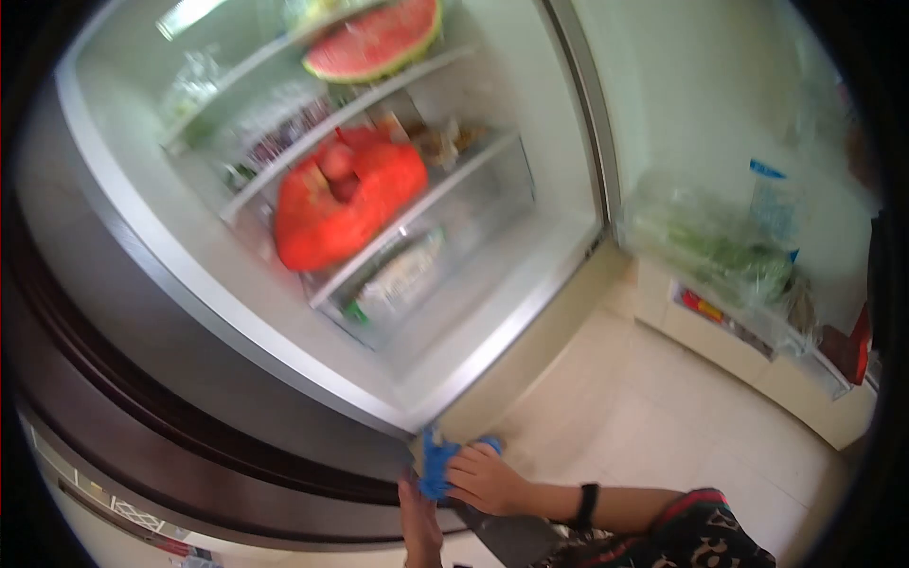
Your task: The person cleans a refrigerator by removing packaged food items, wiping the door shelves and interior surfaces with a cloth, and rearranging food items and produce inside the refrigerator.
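Observation:
A crumpled blue cloth (437,464) is held low in front of the open refrigerator's bottom corner. My right hand (485,478), with a black band on its wrist, comes in from the right and has its fingers curled over the cloth. Below and to the left, my left hand (418,519) reaches up from the bottom edge and meets the cloth's lower side. Its fingers are partly hidden and blurred. Right above the hands runs the pale front edge (511,352) of the refrigerator (398,388).
On the refrigerator shelves are a cut watermelon (379,43), a red bag (322,222) of round produce and a clear drawer (454,232) with a package. Bagged greens (729,256) rest on a cream drawer unit (720,355) at right. A dark curved panel (189,398) borders the left.

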### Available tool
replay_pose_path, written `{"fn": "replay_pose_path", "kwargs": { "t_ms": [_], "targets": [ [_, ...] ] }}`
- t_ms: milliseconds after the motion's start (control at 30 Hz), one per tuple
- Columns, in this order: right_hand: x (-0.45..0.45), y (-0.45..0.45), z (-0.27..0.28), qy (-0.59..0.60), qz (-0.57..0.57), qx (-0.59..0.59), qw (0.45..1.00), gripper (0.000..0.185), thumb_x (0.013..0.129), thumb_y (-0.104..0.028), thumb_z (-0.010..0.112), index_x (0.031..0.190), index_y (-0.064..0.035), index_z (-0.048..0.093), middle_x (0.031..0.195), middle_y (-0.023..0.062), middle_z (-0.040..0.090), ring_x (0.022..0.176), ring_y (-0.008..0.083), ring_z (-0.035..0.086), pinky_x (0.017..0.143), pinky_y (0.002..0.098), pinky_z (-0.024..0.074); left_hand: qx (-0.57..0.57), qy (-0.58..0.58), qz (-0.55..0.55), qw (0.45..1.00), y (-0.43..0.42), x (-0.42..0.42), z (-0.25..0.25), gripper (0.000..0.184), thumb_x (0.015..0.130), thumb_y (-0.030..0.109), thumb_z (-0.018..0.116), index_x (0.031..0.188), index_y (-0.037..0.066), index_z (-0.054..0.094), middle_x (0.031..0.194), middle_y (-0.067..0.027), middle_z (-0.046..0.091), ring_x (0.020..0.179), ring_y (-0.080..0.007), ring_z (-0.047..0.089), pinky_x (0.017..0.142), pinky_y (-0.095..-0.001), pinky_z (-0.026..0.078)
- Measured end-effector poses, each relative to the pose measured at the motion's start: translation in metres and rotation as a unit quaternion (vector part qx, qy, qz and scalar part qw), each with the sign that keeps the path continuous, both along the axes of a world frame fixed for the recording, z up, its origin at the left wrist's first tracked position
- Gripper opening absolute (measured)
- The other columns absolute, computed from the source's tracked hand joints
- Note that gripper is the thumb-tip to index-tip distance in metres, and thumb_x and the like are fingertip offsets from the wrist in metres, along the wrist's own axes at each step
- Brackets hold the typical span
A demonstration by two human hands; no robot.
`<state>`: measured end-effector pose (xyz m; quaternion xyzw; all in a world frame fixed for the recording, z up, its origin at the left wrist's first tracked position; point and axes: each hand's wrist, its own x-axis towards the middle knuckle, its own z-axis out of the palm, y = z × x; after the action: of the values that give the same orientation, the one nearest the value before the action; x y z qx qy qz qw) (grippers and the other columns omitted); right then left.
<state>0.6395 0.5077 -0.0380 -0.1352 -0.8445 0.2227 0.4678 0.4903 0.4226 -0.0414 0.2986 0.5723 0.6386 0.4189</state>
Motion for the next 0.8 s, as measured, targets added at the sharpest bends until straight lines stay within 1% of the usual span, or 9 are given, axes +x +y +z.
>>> {"fn": "replay_pose_path", "kwargs": {
  "t_ms": [67,167,267,300,367,467,567,633,800],
  "targets": [
    [0.017,0.001,-0.008,0.006,0.019,-0.205,0.978,0.021,0.088,-0.024,0.053,0.099,-0.006,0.055,0.095,0.0121,0.052,0.092,0.0301,0.049,0.082,0.0398,0.0367,-0.153,0.105,0.056,0.981,-0.004,-0.005,0.003,0.079,0.083,0.062,0.05,0.143,0.017,0.023,0.146,-0.0076,0.028,0.127,-0.0248,0.037,0.099,-0.0484,0.032],
    [0.038,-0.011,0.058,0.19,0.032,-0.408,0.892,0.022,0.086,-0.023,0.056,0.092,-0.0009,0.055,0.088,0.0157,0.054,0.084,0.034,0.052,0.074,0.0419,0.0417,-0.041,0.068,-0.017,0.997,-0.025,0.031,0.03,0.072,0.087,0.06,0.045,0.141,0.016,0.027,0.14,-0.0075,0.037,0.126,-0.0246,0.039,0.104,-0.0434,0.029],
    [0.025,-0.016,0.06,-0.138,0.161,-0.125,0.969,0.027,0.091,-0.023,0.051,0.106,-0.0015,0.052,0.101,0.0155,0.054,0.097,0.0321,0.051,0.081,0.0406,0.0419,0.069,-0.161,-0.209,0.962,-0.014,0.052,0.068,0.09,0.079,0.065,0.052,0.146,0.022,0.011,0.149,-0.0075,0.022,0.132,-0.03,0.031,0.106,-0.0607,0.013],
    [0.027,-0.015,0.064,-0.147,0.174,-0.055,0.972,0.029,0.091,-0.025,0.052,0.108,-0.0015,0.053,0.1,0.0156,0.055,0.095,0.0318,0.053,0.08,0.0399,0.0429,0.069,-0.308,-0.099,0.944,-0.022,0.055,0.07,0.057,0.095,0.04,0.044,0.135,0.002,0.032,0.131,-0.0203,0.046,0.119,-0.0299,0.047,0.099,-0.041,0.04],
    [0.033,-0.008,0.078,-0.164,0.195,0.089,0.963,0.032,0.091,-0.027,0.053,0.111,-0.0015,0.054,0.097,0.0157,0.057,0.09,0.0311,0.055,0.077,0.0385,0.0448,0.098,-0.217,-0.094,0.967,-0.018,0.057,0.078,0.047,0.097,0.039,0.038,0.129,0.004,0.038,0.124,-0.0164,0.052,0.112,-0.0261,0.051,0.096,-0.0392,0.042],
    [0.067,0.032,0.146,-0.153,0.232,-0.102,0.955,0.028,0.09,-0.028,0.054,0.104,-0.0043,0.063,0.098,0.0161,0.064,0.09,0.0305,0.061,0.078,0.0374,0.048,0.071,-0.179,-0.046,0.98,-0.015,0.044,0.085,0.041,0.098,0.035,0.036,0.126,0.005,0.041,0.119,-0.0149,0.055,0.107,-0.024,0.054,0.093,-0.0369,0.044],
    [0.083,0.103,0.183,-0.027,-0.037,-0.144,0.988,0.027,0.087,-0.027,0.06,0.103,-0.006,0.065,0.098,0.0093,0.066,0.083,0.0221,0.063,0.077,0.0325,0.0493,0.023,-0.147,0.05,0.988,-0.018,0.035,0.105,0.035,0.098,0.025,0.038,0.126,0.003,0.041,0.114,-0.0146,0.056,0.101,-0.0228,0.057,0.087,-0.0334,0.047],
    [0.082,0.185,0.187,0.164,-0.029,-0.184,0.969,0.029,0.085,-0.022,0.062,0.109,-0.0062,0.057,0.091,0.0072,0.064,0.081,0.0163,0.059,0.075,0.0308,0.0481,0.006,-0.107,0.053,0.993,-0.02,0.02,0.104,0.034,0.097,0.023,0.041,0.125,0.003,0.042,0.113,-0.0136,0.057,0.098,-0.0215,0.058,0.083,-0.0319,0.049],
    [0.087,0.305,0.206,0.094,-0.312,-0.068,0.943,0.043,0.076,-0.012,0.066,0.115,-0.0058,0.05,0.097,0.0107,0.058,0.085,0.0198,0.058,0.076,0.0319,0.0477,0.019,-0.108,0.075,0.991,-0.013,0.002,0.099,0.033,0.096,0.023,0.045,0.122,0.004,0.047,0.111,-0.0111,0.057,0.095,-0.0187,0.059,0.077,-0.0285,0.051]
  ]
}}
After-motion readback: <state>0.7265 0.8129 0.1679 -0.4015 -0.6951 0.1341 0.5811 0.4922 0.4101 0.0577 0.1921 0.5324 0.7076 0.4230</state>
